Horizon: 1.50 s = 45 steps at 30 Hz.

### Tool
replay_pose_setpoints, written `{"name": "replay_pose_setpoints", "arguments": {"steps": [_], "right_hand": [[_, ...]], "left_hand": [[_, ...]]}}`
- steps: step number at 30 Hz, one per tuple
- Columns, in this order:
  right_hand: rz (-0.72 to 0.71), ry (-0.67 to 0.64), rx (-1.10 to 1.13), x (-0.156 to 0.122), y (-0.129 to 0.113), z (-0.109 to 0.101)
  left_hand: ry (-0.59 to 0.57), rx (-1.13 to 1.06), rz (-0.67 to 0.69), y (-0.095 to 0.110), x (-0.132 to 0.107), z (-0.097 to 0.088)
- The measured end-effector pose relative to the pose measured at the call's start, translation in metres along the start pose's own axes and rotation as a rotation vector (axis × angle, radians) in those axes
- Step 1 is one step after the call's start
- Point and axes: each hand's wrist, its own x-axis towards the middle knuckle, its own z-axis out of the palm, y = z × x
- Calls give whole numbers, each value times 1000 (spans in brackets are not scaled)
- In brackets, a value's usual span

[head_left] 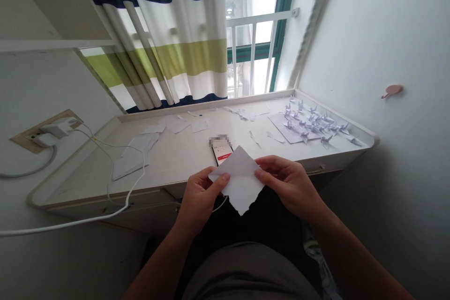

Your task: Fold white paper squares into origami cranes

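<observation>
A square sheet of white paper (241,183) is held up above my lap, turned so one corner points away from me and one toward me. Its lower edges look torn and uneven, and a faint crease runs across it. My left hand (203,192) pinches the left corner, thumb on top. On the right side, my right hand (286,180) grips the paper with its thumb on the face and its fingers behind. Just past the sheet a phone (222,149) lies on the desk, partly covered by the paper.
Several folded paper cranes (311,122) stand at the desk's right end, some on a printed sheet (281,127). Paper sheets (131,154) lie on the left, with torn strips (255,138) mid-desk. A white cable (135,190) hangs over the left front edge of the desk (179,159).
</observation>
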Motion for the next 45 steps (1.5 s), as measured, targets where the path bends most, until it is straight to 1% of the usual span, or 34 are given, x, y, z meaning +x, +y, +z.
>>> {"name": "replay_pose_setpoints", "arguments": {"steps": [3, 6, 8, 10, 12, 13, 16, 18, 22, 25, 28, 34, 37, 39, 42, 43, 45], "right_hand": [[-24, 22, -2, 0, 0, -2], [-32, 36, 16, 0, 1, -2], [5, -34, 50, -1, 2, -2], [80, -148, 102, -1, 3, -1], [142, -214, 144, -2, 3, 0], [156, -214, 154, -2, 3, 1], [141, -128, 157, -2, 3, 2], [134, -79, 169, -1, 3, 3], [124, -68, 201, -4, 6, 5], [52, -95, 194, -9, 11, 9], [13, -116, 129, -13, 16, 12], [-81, 44, 90, -16, 15, 12], [-212, 95, -82, -19, 15, 10], [-270, 71, -211, -21, 16, 9], [-249, 14, -253, -21, 17, 6], [-234, 25, -248, -21, 17, 5], [-205, 77, -244, -18, 16, 3]], "left_hand": [[-43, -4, -68, 4, -1, -6], [-78, -3, -84, 4, 1, -10], [-63, 11, -55, 3, 3, -11], [-55, 25, -27, 2, 5, -10], [-89, 34, -24, 2, 6, -8], [-117, 35, -33, 2, 5, -6], [-162, 3, -69, 1, 2, 0], [-133, -26, -77, 0, -1, 3], [-31, -30, -71, -3, -3, 2], [21, -46, -47, -5, -2, 1], [40, -69, 7, -6, -2, 0], [46, -56, 73, -4, -2, -1], [76, 35, 116, -4, -2, -3], [63, 101, 121, -3, -3, -5], [-39, 166, 81, -2, -3, -9], [-61, 182, 73, -2, -3, -11], [-49, 237, 77, 0, -2, -15]]}}
